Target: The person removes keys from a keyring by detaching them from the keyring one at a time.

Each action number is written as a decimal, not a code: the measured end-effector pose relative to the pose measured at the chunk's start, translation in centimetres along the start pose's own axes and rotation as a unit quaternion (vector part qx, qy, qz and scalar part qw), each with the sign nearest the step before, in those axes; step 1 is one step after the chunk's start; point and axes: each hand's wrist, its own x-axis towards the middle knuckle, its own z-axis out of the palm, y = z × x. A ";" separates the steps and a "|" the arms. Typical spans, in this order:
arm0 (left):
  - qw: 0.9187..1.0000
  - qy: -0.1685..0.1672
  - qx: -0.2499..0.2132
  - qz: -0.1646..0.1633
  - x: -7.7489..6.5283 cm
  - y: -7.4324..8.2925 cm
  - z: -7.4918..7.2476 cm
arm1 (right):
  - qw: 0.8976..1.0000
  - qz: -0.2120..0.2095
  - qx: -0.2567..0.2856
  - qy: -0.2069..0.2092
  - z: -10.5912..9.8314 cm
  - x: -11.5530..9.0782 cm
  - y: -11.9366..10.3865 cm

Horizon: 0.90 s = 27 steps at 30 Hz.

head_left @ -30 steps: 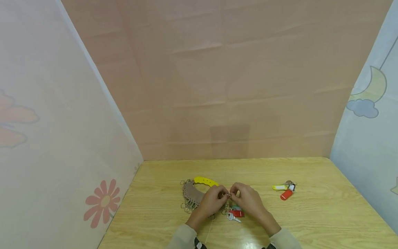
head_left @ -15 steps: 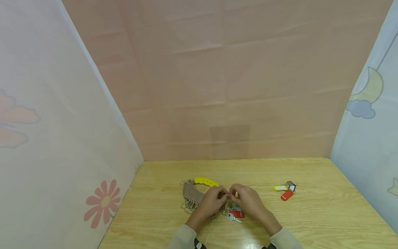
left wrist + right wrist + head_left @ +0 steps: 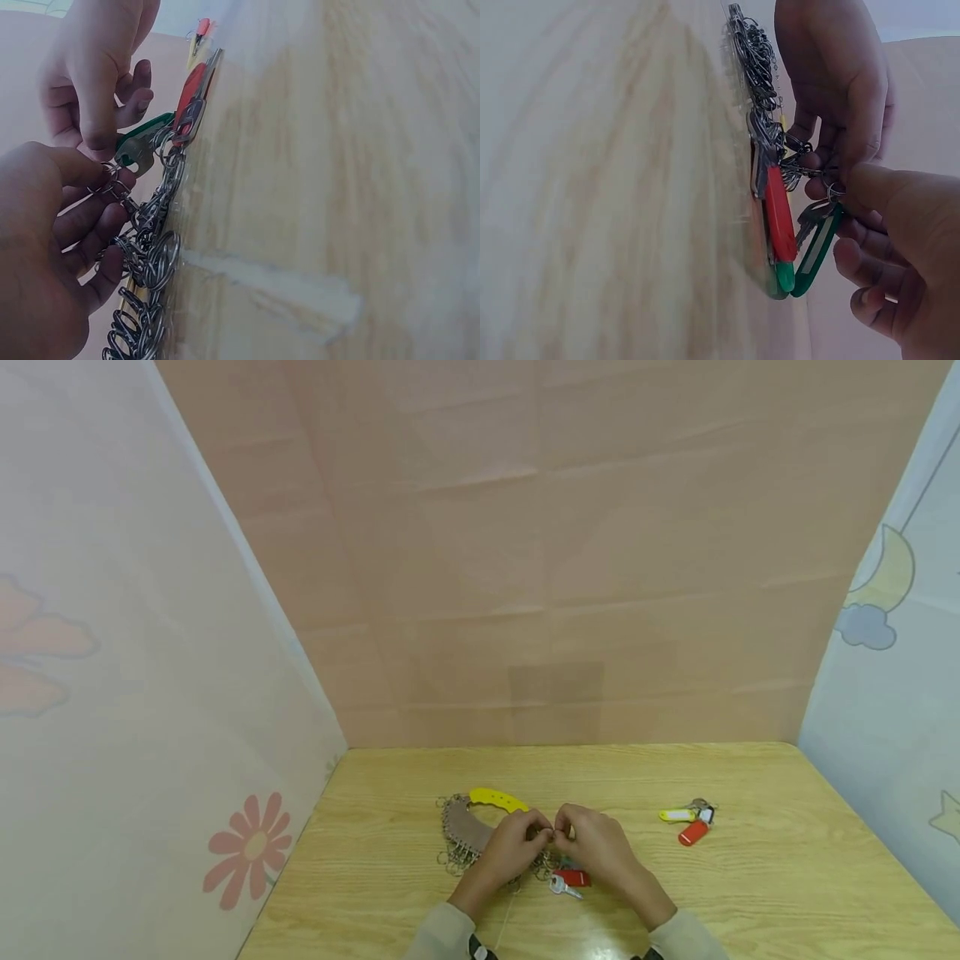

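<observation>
My left hand (image 3: 513, 843) and right hand (image 3: 596, 843) meet fingertip to fingertip over the right end of a grey, curved key-ring holder (image 3: 467, 828) with a yellow handle (image 3: 497, 797). Many metal rings (image 3: 154, 259) hang along its edge. In the left wrist view, the left thumb and fingers pinch one of these small rings (image 3: 112, 184). The right thumb and forefinger pinch a split ring (image 3: 835, 193) that carries a green key tag (image 3: 817, 255) and a key (image 3: 810, 217). Fingers partly hide where the two rings meet. Below the hands lie a red key tag (image 3: 572, 877) and a silver key (image 3: 564, 887).
Off to the right on the wooden table (image 3: 787, 860) lies a small group of keys with a yellow tag (image 3: 677, 816) and a red tag (image 3: 693, 833). A peach cloth wall (image 3: 450, 568) stands behind, with printed side panels left and right.
Both hands keep nearly the same place, with only slight finger movement at the rings. The head view has shifted a little.
</observation>
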 end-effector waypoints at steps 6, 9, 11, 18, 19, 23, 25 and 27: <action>1.000 0.001 -0.012 0.011 0.1 -0.2 -0.1 | 0.997 -0.065 -0.021 0.023 0.0 0.1 0.2; 1.000 -0.002 -0.021 0.014 0.2 -0.1 -0.1 | 0.995 -0.089 -0.040 0.030 0.1 0.2 0.4; 1.000 -0.005 -0.026 0.012 0.1 -0.1 -0.2 | 0.993 -0.102 -0.049 0.034 0.2 0.2 0.5; 1.000 -0.005 -0.016 0.017 0.0 0.1 -0.3 | 0.989 -0.130 -0.064 0.043 0.3 0.2 0.7; 1.000 -0.004 -0.012 0.020 0.0 0.1 -0.3 | 0.989 -0.130 -0.064 0.040 0.2 0.2 0.7; 1.000 -0.003 -0.009 0.016 0.1 0.1 -0.3 | 0.992 -0.113 -0.049 0.013 0.1 0.1 0.7; 1.000 -0.004 -0.010 0.013 0.1 0.0 -0.2 | 0.995 -0.096 -0.032 -0.004 0.0 0.0 0.7; 1.000 -0.006 -0.014 0.008 0.1 0.0 -0.2 | 0.996 -0.081 -0.016 -0.019 0.0 0.0 0.6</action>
